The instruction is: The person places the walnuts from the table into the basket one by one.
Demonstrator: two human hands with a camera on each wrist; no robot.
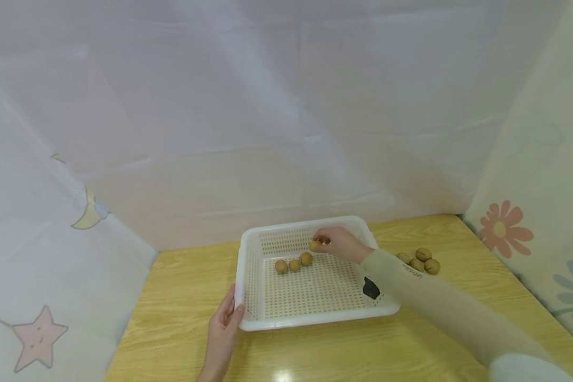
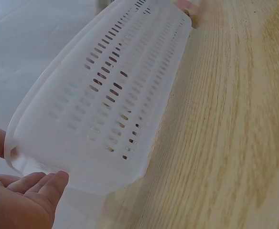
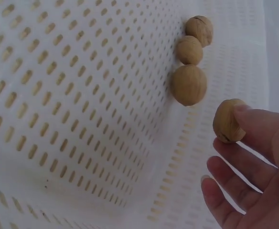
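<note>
While reaching over the right side of the white basket (image 1: 322,317) with the right hand (image 1: 340,244), wrist bent down from a beige sleeve (image 1: 439,307), pinching a walnut (image 3: 228,120) between thumb and fingers! Holding it inside, near the far wall, just apart from three more walnuts (image 3: 188,86) in a row. Gripping the left rim with the left hand (image 1: 223,329), thumb opposite fingers. Spotting four loose walnuts (image 1: 432,266) on the wood-grain table (image 1: 181,297), right of the basket. Facing pale sheets (image 1: 219,106), printed with a star (image 1: 40,339) at left, flowers (image 1: 500,229) at right.
</note>
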